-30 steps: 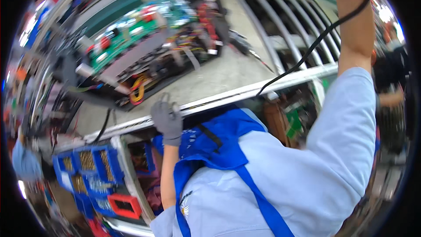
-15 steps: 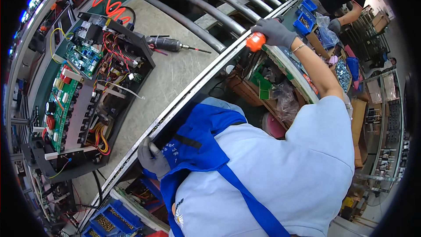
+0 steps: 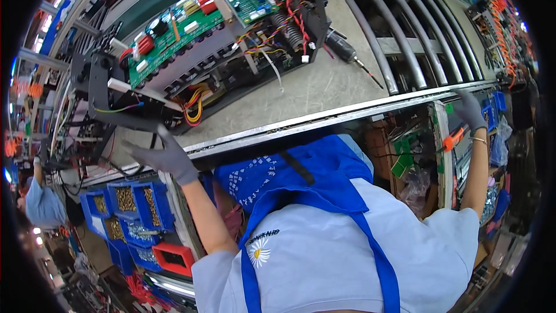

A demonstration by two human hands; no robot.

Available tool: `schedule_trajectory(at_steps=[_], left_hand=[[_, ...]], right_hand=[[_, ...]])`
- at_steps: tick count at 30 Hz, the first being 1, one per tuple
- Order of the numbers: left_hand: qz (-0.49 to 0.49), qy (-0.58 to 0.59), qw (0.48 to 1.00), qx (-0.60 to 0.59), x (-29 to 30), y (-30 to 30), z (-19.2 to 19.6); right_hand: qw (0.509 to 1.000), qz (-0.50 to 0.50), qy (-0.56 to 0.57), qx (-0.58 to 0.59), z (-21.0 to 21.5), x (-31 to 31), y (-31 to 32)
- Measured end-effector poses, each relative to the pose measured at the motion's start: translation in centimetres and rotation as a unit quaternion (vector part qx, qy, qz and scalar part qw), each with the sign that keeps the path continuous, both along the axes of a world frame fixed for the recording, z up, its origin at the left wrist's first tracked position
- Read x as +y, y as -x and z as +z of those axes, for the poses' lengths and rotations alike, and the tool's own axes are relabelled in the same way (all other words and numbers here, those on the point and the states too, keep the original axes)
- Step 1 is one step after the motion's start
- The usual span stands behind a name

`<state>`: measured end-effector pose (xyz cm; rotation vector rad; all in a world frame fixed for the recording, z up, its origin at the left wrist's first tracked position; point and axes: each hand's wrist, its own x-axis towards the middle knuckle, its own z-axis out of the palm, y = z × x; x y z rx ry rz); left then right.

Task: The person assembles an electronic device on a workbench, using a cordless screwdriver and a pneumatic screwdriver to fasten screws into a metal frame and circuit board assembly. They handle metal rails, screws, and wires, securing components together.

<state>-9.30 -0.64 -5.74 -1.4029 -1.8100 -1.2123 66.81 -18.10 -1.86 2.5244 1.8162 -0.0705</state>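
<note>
The left hand (image 3: 165, 158) in a grey glove has its fingers spread open, touching the black frame (image 3: 124, 107) at the bench (image 3: 324, 87) edge. The right hand (image 3: 470, 113) is curled, and I cannot tell if it holds the orange-handled tool (image 3: 453, 138) just below. The frame could slip off if pulled hard.

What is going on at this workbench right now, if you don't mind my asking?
A person in a blue apron and grey gloves stands at a workbench. The left hand rests at the bench's front edge, just under the black frame of an open electronics chassis holding green circuit boards and coloured wiring. The right hand reaches down beside the bench, close to an orange-handled tool; whether it grips it is unclear. An electric screwdriver lies untouched on the benchtop.
</note>
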Motion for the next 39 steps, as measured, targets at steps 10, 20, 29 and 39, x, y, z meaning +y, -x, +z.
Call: schedule_trajectory(at_steps=[10,20,29,39], left_hand=[[-0.184,0.156,0.840,-0.486,6.8,8.4,-3.5],[-0.186,0.178,0.824,-0.505,9.3,11.8,-5.2],[-0.132,0.209,0.862,-0.443,8.3,11.7,-5.4],[-0.104,0.260,0.876,-0.392,8.6,11.6,-5.4]], right_hand=[[0.852,0.300,-0.193,0.384,5.6,23.1,29.5],[0.872,0.188,-0.271,0.362,0.8,26.7,34.7],[0.806,0.330,-0.477,-0.122,8.9,21.7,40.0],[0.791,0.482,-0.280,-0.252,8.4,23.9,38.5]])
